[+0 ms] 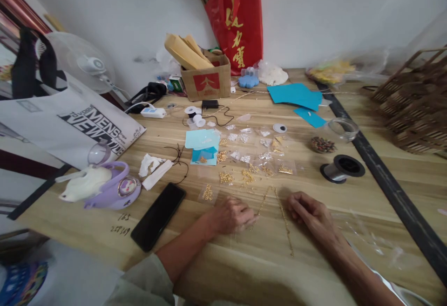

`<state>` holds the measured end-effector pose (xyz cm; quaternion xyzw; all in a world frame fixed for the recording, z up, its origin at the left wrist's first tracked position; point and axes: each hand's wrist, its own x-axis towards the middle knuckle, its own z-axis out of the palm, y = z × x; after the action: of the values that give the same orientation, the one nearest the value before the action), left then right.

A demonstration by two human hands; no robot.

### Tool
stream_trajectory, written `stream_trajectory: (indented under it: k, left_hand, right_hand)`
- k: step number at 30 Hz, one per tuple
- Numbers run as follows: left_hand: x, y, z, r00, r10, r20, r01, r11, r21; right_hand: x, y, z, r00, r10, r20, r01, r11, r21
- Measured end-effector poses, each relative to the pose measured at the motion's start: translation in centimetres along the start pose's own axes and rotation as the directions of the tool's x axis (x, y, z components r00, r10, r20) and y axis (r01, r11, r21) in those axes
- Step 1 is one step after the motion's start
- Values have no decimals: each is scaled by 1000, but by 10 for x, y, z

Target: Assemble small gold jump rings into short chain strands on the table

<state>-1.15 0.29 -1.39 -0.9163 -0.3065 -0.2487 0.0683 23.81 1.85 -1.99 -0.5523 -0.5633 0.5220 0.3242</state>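
Between the fingers of the left hand point(233, 215) and those of the right hand point(312, 213), a gold chain point(284, 217) lies on the wooden table point(223, 271), bent into two strands that meet farther out than the fingertips. One strand runs down to the left fingertips, which are curled low beside it; they are blurred, and I cannot tell whether they grip it. The other strand lies near the right fingers but apart from them; these are bent inward with the thumb close, and whether anything is pinched there I cannot tell. Beyond the left fingers, to their left, is a small clear bag point(207, 193) of gold beads. Nearer the left forearm, left of those fingers, lies a black phone point(159, 217). Out past the right fingers, to their right, are a wire spool point(344, 168) and, farther off, a clear jar point(340, 131) with small dark pieces in it
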Motion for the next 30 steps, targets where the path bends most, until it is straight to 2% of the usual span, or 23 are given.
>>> stream_trajectory:
  k: [5, 10, 14, 20, 30]
  left_hand:
    - [1, 0, -1, 1000, 6, -20, -6, 1000, -2]
    - [0, 0, 0, 1000, -2, 16, 2, 1000, 5]
    - [1, 1, -1, 1000, -3, -15, 3, 1000, 2]
    - [1, 0, -2, 1000, 3, 14, -3, 1000, 4]
    - [2, 0, 0, 999, 31, -28, -32, 999, -20]
  right_hand:
    - [0, 1, 0, 1000, 17, -6, -17, 1000, 2]
    - [0, -2, 0, 1000, 20, 1, -20, 1000, 3]
    - [-1, -6, 1, 1000, 16, -8, -16, 1000, -5]
    - [0, -4, 1, 1000, 4, -14, -4, 1000, 4]
    - [0, -2, -1, 1000, -10, -1, 10, 1000, -27]
